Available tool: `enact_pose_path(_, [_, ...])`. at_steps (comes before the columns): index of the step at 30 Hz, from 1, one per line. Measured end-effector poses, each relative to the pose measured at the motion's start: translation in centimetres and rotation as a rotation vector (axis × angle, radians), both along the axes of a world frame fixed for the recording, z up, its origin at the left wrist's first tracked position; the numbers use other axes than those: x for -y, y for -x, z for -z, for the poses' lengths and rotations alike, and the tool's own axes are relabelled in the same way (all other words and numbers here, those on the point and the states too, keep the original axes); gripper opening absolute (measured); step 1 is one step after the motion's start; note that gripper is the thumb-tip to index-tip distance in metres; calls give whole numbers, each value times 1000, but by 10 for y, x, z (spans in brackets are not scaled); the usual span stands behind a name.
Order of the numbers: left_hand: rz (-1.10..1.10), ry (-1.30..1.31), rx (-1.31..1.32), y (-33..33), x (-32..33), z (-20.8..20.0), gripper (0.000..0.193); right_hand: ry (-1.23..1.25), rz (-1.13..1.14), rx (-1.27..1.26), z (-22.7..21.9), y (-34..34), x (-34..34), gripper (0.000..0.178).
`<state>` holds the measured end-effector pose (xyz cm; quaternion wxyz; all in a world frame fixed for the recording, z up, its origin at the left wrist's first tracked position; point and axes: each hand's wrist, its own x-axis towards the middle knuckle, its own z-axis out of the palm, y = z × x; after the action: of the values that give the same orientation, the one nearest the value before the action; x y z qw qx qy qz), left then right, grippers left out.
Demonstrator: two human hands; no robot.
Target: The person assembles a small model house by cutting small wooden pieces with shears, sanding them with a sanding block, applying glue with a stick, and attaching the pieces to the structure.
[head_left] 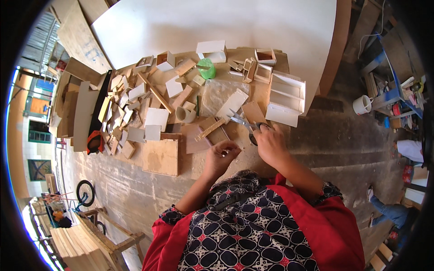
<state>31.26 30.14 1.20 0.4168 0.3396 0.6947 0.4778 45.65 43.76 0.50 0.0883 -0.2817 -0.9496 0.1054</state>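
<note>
My right hand [271, 143] grips a pair of scissors [240, 120] by the black handles, with the metal blades parted and pointing away to the upper left. To its left, near the table's front edge, my left hand [220, 158] is curled with thumb and fingertips together. Whatever it pinches, if anything, is too small to make out. Just beyond the left hand lies a narrow wooden strip [210, 130] across a shallow frame. Past the scissors are a white board [232, 105] and a clear plastic sheet [214, 92]. A brown wood piece [254, 113] sits beside the blades.
Many wood offcuts [118, 106] are heaped at the left, near a handsaw with an orange handle [95, 142]. A green cup [206, 69] stands at the back, a pale mug [184, 114] nearer. At right is a white divided box [287, 95]. Another person's leg [391, 214] shows far right.
</note>
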Motion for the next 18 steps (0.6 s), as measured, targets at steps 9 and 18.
enact_pose_path(9, [-54, -205, 483, 8, 10, 5, 10, 119, -22, 66, 2, 4, -4, 19])
enact_pose_path(18, [-55, -230, 459, 3, 10, 9, 10, -7, -2, 15, 4, 4, 8, 17])
